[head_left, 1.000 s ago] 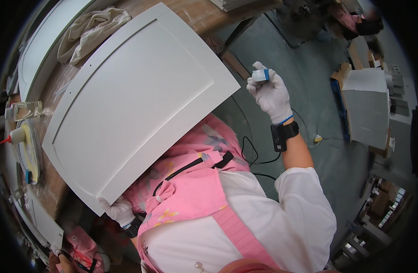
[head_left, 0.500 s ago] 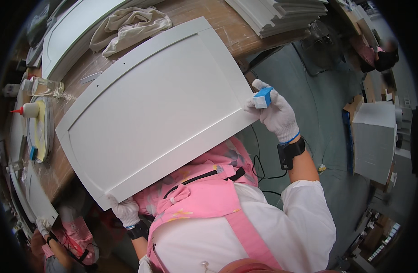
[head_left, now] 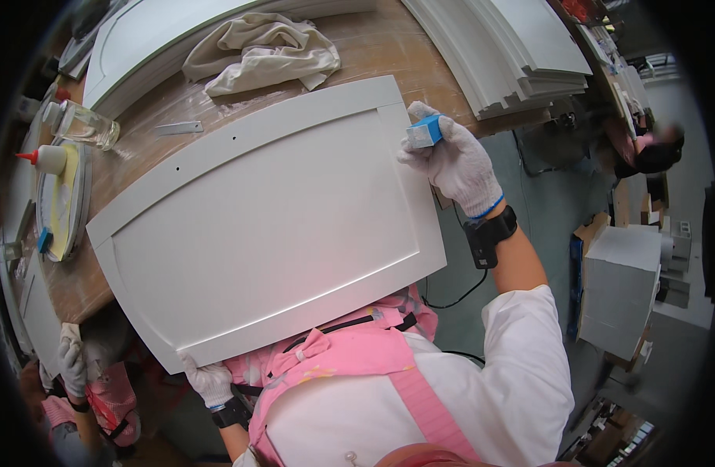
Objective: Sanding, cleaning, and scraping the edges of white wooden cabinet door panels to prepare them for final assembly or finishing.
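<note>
"On the table, what is being held in the dish?"
"Something yellow."
"And the hands?"
"A blue block is being gripped by the right hand, raised at the right side of the white panel; its near left corner is being gripped by the left hand. The table's near edge is being hidden by the panel."

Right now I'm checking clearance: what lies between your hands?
The head view shows the white panel between left hand and right hand, which holds a blue block.
</note>
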A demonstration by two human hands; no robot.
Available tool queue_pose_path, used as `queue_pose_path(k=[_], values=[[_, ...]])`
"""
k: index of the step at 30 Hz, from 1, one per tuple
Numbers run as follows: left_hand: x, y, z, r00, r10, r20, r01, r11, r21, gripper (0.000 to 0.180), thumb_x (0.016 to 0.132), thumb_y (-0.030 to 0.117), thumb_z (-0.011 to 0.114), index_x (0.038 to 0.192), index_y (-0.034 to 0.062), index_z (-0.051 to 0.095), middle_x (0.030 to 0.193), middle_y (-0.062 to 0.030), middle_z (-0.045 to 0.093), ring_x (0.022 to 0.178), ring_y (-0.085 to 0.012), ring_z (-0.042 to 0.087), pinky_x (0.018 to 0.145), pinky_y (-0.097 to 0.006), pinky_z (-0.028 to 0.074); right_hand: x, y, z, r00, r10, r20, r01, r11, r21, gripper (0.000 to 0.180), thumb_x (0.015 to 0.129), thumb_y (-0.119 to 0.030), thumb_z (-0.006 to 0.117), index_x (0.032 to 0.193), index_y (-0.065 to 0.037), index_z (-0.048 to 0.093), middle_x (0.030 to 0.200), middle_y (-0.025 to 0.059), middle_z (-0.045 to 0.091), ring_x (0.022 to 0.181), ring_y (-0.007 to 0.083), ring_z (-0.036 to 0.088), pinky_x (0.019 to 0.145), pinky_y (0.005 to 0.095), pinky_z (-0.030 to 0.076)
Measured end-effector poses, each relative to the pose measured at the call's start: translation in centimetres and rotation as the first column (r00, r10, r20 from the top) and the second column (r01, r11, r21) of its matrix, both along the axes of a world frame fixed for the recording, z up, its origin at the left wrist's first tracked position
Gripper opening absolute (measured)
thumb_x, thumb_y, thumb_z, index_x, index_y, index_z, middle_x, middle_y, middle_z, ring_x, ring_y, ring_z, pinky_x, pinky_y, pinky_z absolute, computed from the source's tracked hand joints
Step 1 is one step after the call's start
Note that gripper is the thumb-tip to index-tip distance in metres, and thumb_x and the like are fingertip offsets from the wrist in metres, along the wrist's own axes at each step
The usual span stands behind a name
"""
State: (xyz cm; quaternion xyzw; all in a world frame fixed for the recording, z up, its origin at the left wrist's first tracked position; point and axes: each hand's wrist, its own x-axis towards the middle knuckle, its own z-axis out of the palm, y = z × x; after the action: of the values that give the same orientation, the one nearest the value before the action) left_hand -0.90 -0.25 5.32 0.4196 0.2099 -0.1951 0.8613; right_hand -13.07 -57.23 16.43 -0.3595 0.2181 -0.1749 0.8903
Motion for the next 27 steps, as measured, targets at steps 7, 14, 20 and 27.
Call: queue_pose_path(k=[7,14,20,27], values=[[-0.2,0.0,-0.4,0.999,0.023,0.023,-0.024,0.999,0.037,0.05,0.098,0.03,0.055,0.138,0.0034,0.043,0.135,-0.011,0.054,0.119,-0.0242,0.056,0.096,-0.039,0.052,1.0,-0.9,-0.4,0.998,0.055,0.025,-0.057,0.993,0.102,0.045,0.098,-0.03,0.052,0.132,0.0,0.049,0.109,0.0146,0.062,0.095,0.0268,0.065,0.084,0.0436,0.057],[-0.3,0.4,-0.9,0.998,0.054,-0.014,-0.054,0.999,-0.009,0.049,0.099,0.029,0.054,0.137,0.0019,0.043,0.134,-0.0112,0.054,0.119,-0.0237,0.056,0.099,-0.039,0.051,2.1,-1.5,2.7,0.979,-0.066,-0.194,-0.027,0.896,-0.443,0.043,0.097,-0.026,0.059,0.129,0.0,0.05,0.099,0.0076,0.056,0.083,0.0154,0.057,0.068,0.029,0.051],[-0.3,0.0,-0.8,0.999,0.034,0.016,-0.034,0.999,-0.003,0.05,0.098,0.03,0.055,0.138,0.0028,0.043,0.134,-0.0108,0.054,0.12,-0.0235,0.056,0.099,-0.039,0.051,2.4,-1.4,3.2,0.973,0.019,-0.23,-0.087,0.952,-0.293,0.046,0.095,-0.024,0.062,0.131,0.001,0.049,0.104,0.008,0.054,0.084,0.0133,0.054,0.069,0.0246,0.049],[-0.3,0.9,-1.5,0.999,0.047,-0.026,-0.048,0.998,-0.026,0.05,0.098,0.031,0.056,0.138,0.0039,0.043,0.135,-0.0103,0.054,0.12,-0.0234,0.055,0.099,-0.039,0.05,3.5,-0.4,3.3,0.933,-0.235,-0.273,-0.239,0.162,-0.957,0.048,0.088,-0.01,0.067,0.132,-0.002,0.049,0.114,0.0122,0.058,0.101,0.0247,0.061,0.089,0.0339,0.053]])
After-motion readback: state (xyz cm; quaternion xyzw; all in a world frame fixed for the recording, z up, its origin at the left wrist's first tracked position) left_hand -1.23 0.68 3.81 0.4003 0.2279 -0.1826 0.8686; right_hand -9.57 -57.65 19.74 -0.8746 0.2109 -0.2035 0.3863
